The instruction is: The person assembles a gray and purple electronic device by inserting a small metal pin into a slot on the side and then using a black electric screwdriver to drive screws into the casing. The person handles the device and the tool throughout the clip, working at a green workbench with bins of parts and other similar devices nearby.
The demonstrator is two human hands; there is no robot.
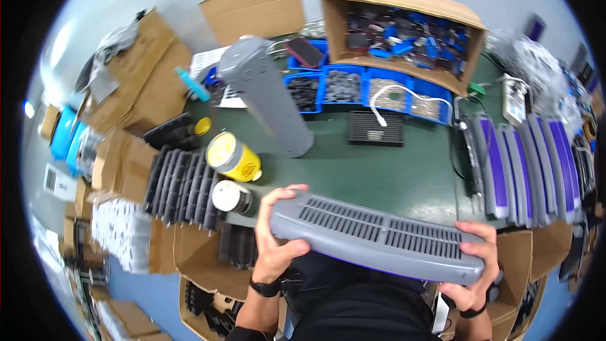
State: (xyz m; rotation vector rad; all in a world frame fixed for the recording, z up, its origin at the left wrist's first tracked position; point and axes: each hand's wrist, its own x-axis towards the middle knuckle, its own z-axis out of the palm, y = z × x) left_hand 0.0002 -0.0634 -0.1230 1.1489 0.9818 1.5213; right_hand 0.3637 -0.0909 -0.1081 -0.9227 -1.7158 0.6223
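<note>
A long grey plastic housing with rows of slotted vents is held level in front of my body, over the table's near edge. My left hand grips its left end, thumb on the near side and fingers around the far side. The right end is clasped by my right hand, fingers on top and thumb below. Some purple shows along the housing's lower edge. Another tall grey housing stands on the table beyond my left hand. Close to that hand are a white-topped container and a yellow canister.
Similar grey-and-purple housings stand in a row at right. Black ribbed parts are lined up at left. Across the green table lie a black finned block, blue bins of small parts and an open carton.
</note>
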